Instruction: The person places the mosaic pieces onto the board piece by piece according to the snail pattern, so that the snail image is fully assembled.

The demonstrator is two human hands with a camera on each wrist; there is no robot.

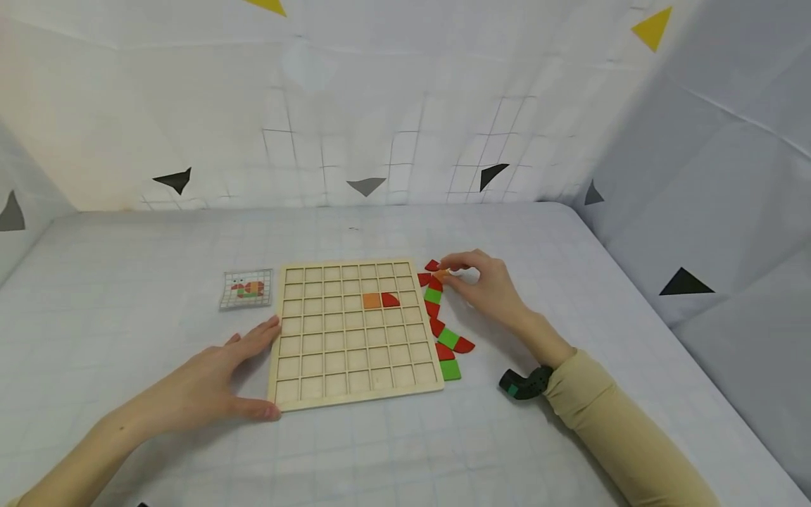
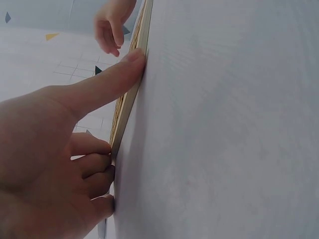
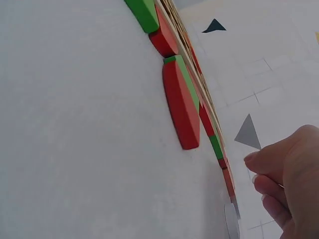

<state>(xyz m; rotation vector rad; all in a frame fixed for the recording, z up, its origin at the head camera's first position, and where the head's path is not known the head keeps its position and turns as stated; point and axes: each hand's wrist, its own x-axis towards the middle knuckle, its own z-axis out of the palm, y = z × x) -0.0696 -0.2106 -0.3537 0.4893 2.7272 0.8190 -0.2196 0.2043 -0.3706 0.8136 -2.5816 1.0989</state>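
Note:
A square wooden grid board [image 1: 342, 405] lies on the table. In it sit an orange square [image 1: 371, 301] and, beside that, a red piece [image 1: 390, 300]. My left hand [image 1: 209, 380] rests against the board's left side, fingers along the edge and thumb at the near corner. At the board's far right my right hand [image 1: 491, 285] hovers over loose pieces, thumb and fingers bent around an orange piece [image 1: 440, 276]. The right wrist view shows the hand's fingertips [image 3: 250, 158] above the row of pieces, with nothing visible between them.
Along the board's right edge lie several red and green pieces, among them a green square [image 1: 450, 370] and a red rounded one [image 1: 464, 345]. A small picture card [image 1: 247, 289] with a gridded coloured figure lies left of the board. A black device [image 1: 522, 384] is on the right wrist.

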